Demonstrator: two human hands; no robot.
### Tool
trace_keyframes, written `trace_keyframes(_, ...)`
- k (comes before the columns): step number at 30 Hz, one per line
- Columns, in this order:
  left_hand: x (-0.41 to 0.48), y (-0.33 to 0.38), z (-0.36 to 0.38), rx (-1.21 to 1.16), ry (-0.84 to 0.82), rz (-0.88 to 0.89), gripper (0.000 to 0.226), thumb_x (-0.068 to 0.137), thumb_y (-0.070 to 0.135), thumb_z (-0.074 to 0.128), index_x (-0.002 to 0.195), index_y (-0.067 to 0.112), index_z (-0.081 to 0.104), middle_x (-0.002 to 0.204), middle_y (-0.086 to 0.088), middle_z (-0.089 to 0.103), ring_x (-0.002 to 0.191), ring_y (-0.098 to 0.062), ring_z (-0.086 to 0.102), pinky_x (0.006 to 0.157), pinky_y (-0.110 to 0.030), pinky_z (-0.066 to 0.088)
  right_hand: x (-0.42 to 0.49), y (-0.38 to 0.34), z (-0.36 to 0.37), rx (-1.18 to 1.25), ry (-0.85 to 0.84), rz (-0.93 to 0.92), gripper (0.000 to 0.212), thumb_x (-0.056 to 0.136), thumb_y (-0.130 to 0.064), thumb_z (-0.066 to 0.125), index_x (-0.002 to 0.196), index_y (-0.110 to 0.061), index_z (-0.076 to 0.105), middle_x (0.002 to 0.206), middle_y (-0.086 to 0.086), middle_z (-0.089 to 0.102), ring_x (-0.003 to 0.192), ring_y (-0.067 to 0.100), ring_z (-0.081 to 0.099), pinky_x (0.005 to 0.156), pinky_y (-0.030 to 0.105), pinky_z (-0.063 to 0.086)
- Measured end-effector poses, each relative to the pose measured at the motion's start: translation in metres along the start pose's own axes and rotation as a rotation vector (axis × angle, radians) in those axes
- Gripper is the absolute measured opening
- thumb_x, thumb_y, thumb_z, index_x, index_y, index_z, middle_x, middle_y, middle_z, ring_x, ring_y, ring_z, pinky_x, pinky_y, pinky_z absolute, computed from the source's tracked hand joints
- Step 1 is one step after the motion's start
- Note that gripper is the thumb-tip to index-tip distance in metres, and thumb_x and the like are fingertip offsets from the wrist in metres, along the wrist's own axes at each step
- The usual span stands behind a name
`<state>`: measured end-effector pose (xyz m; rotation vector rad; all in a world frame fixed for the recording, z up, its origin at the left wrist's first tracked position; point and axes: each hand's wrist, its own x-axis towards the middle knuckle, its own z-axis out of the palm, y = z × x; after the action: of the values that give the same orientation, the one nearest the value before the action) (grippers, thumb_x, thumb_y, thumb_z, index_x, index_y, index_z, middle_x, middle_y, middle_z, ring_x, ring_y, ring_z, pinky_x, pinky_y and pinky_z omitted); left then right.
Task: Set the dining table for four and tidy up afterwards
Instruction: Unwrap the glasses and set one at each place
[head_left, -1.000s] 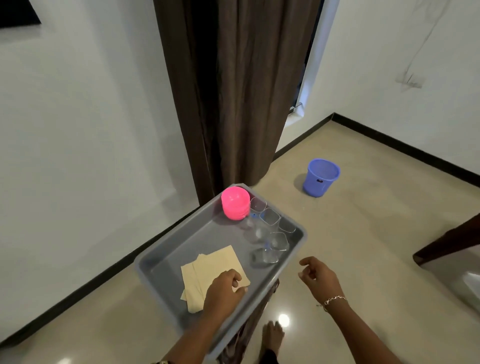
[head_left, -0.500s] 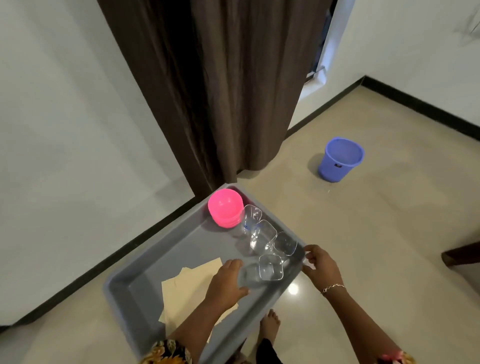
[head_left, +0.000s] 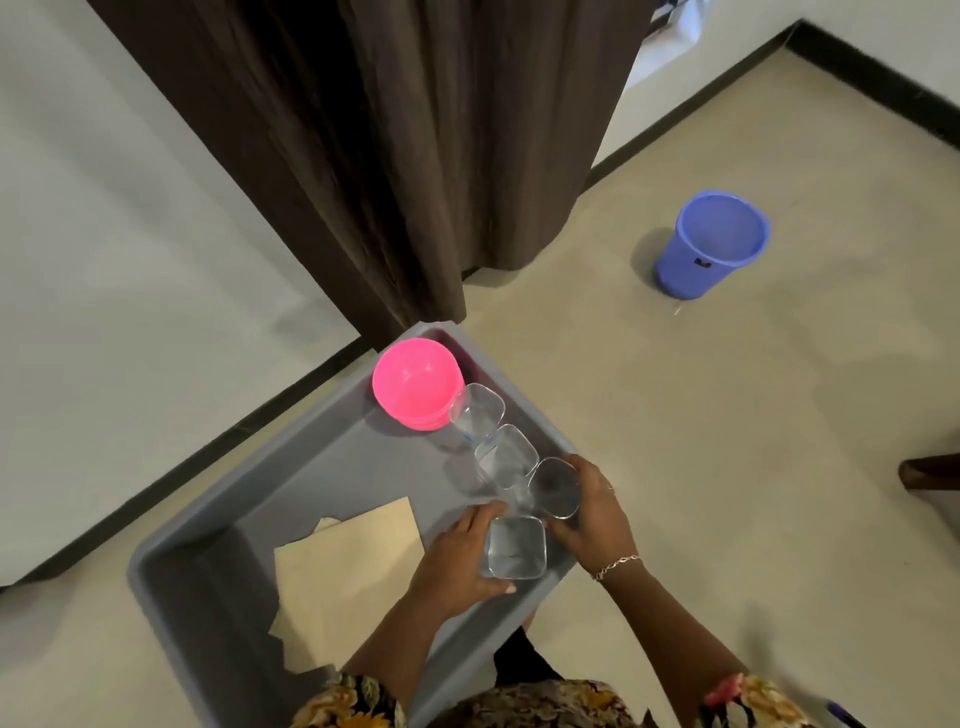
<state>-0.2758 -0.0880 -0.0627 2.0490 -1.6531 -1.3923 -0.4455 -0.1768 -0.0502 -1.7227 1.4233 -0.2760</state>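
A grey plastic tray (head_left: 291, 483) sits below me, holding a stack of pink bowls (head_left: 415, 382) at its far corner, a row of clear square glasses and beige napkins (head_left: 343, 566). My left hand (head_left: 457, 564) grips the nearest glass (head_left: 514, 553). My right hand (head_left: 589, 512) curls round the glass beside it (head_left: 555, 488), close to the tray's right wall. Two more glasses (head_left: 506, 454) (head_left: 477, 410) stand between those and the bowls.
A blue plastic bin (head_left: 711, 241) stands on the floor to the right. A dark brown curtain (head_left: 389, 135) hangs just behind the tray. A dark wooden furniture piece (head_left: 930, 470) shows at the right edge. White walls with black skirting run left and right.
My view has tipped down over the tray. My left hand left the napkins and took the nearest glass. My right hand came in from outside the tray and closed round the glass beside it.
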Motion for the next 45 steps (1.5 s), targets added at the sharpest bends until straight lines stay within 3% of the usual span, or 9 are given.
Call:
trace_keyframes(7,-0.014,-0.004,-0.008,0.012,0.088,0.103,0.073,0.067,0.036,0.078,0.131,0.027,0.043,0.130,0.016,0.047,0.118,-0.007,0.048,0.087,-0.010,0.034,-0.010,-0.008,-0.006,0.116,0.062,-0.085,0.063,0.064,-0.017,0.081,0.118,-0.019,0.049,0.109,-0.015,0.054,0.103,0.013,0.053,0.081,0.006,0.035)
trace_keyframes(11,-0.048,-0.002,-0.027,-0.051,0.136,0.136,0.073,0.055,0.058,0.063,0.121,0.040,0.040,0.118,0.028,0.047,0.109,-0.002,0.052,0.085,-0.006,0.037,-0.034,-0.029,-0.020,0.266,0.153,-0.058,0.068,0.053,-0.043,0.072,0.113,-0.027,0.044,0.107,-0.018,0.054,0.098,0.002,0.054,0.075,-0.002,0.035)
trace_keyframes(19,-0.114,0.000,-0.046,-0.283,0.274,0.320,0.060,0.059,0.059,0.067,0.108,0.031,0.045,0.111,0.017,0.058,0.101,0.009,0.054,0.078,-0.001,0.037,-0.138,-0.071,-0.029,0.463,0.498,-0.153,0.065,0.056,-0.028,0.079,0.110,-0.029,0.043,0.109,-0.017,0.053,0.098,-0.013,0.052,0.081,0.007,0.043)
trace_keyframes(23,-0.158,0.012,-0.042,-0.359,0.274,0.498,0.057,0.060,0.058,0.066,0.106,0.032,0.046,0.106,0.013,0.059,0.099,0.009,0.054,0.081,-0.005,0.040,-0.221,-0.091,-0.013,0.648,0.689,-0.156,0.065,0.052,-0.030,0.076,0.109,-0.030,0.044,0.111,-0.009,0.053,0.105,0.001,0.053,0.084,0.016,0.046)
trace_keyframes(26,-0.190,0.028,-0.027,-0.408,0.202,0.579,0.048,0.063,0.051,0.071,0.100,0.034,0.046,0.105,0.014,0.059,0.099,0.005,0.056,0.082,-0.009,0.041,-0.286,-0.093,-0.001,0.673,0.795,-0.126,0.061,0.058,-0.015,0.073,0.111,-0.028,0.045,0.111,-0.002,0.055,0.106,0.010,0.056,0.090,0.027,0.046)
trace_keyframes(30,-0.225,0.061,0.011,-0.447,0.073,0.675,0.049,0.059,0.054,0.069,0.095,0.028,0.048,0.103,0.006,0.061,0.097,-0.007,0.059,0.078,-0.010,0.044,-0.369,-0.085,0.005,0.629,0.940,-0.060,0.060,0.057,-0.014,0.073,0.108,-0.030,0.046,0.105,-0.004,0.056,0.103,0.011,0.058,0.090,0.029,0.045)
trace_keyframes(34,-0.261,0.096,0.061,-0.442,-0.067,0.774,0.049,0.059,0.054,0.068,0.096,0.028,0.049,0.100,0.010,0.061,0.094,-0.002,0.060,0.082,-0.024,0.048,-0.453,-0.069,0.005,0.599,1.110,-0.001,0.063,0.056,-0.018,0.076,0.110,-0.028,0.045,0.107,0.000,0.056,0.105,0.016,0.057,0.092,0.034,0.047)
trace_keyframes(39,-0.314,0.145,0.132,-0.423,-0.229,0.876,0.047,0.057,0.052,0.069,0.093,0.028,0.049,0.098,0.011,0.061,0.095,-0.008,0.061,0.085,-0.031,0.049,-0.560,-0.040,0.001,0.550,1.343,0.075,0.067,0.050,-0.039,0.075,0.109,-0.029,0.046,0.108,0.005,0.057,0.099,0.004,0.058,0.087,0.018,0.047)
trace_keyframes(45,-0.388,0.204,0.240,-0.403,-0.404,0.963,0.047,0.058,0.053,0.068,0.094,0.028,0.050,0.096,0.023,0.060,0.094,-0.007,0.061,0.084,-0.026,0.049,-0.693,0.014,-0.001,0.486,1.510,0.173,0.069,0.051,-0.041,0.075,0.112,-0.029,0.045,0.110,-0.002,0.055,0.103,0.007,0.058,0.085,0.017,0.049)
